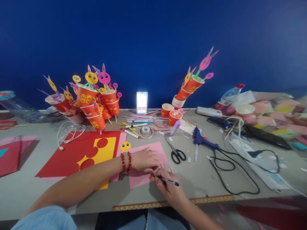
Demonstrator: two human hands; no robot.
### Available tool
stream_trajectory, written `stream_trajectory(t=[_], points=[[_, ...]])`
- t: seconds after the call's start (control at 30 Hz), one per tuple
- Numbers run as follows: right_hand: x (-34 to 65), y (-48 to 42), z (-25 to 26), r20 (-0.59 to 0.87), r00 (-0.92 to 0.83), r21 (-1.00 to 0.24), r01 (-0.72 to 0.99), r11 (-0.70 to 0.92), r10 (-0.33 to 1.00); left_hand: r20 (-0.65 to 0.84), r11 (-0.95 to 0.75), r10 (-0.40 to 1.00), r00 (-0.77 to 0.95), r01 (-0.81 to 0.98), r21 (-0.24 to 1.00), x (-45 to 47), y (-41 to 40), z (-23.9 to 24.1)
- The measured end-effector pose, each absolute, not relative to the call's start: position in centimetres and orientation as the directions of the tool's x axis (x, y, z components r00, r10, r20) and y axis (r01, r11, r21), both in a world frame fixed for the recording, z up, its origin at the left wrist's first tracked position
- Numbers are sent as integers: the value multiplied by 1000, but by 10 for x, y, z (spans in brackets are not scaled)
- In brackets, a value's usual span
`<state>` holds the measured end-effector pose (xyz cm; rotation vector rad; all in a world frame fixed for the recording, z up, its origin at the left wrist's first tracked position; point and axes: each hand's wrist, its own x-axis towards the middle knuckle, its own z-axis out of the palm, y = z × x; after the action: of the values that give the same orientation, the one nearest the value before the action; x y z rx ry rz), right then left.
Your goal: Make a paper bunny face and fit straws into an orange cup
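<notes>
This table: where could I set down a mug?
Most likely at the front left of the table, in front of the far-left red sheet and the large red sheet. Another patch, with a few scraps, lies right of the right hand, below the scissors. It's crowded back middle, among markers, and far right, around the power strip.

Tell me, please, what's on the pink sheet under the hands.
The left hand lies on the pink sheet; the right hand holds a pen over its edge. A yellow bit and narrow marks also show. What the hands cover is hidden.
</notes>
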<state>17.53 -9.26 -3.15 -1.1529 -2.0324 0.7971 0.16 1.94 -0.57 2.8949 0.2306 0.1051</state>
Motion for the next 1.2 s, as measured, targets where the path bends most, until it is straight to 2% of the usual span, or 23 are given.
stream_trajectory(t=[0.93, 1.2], points=[[176, -93, -32, 290, -407, -755, 459, 468, 866, 69, -966, 133, 989, 114, 233, 1, 21, -7], [177, -95, -34, 263, -402, -776, 451, 440, 877, 67, -964, 138, 988, 118, 239, 1, 20, -7]])
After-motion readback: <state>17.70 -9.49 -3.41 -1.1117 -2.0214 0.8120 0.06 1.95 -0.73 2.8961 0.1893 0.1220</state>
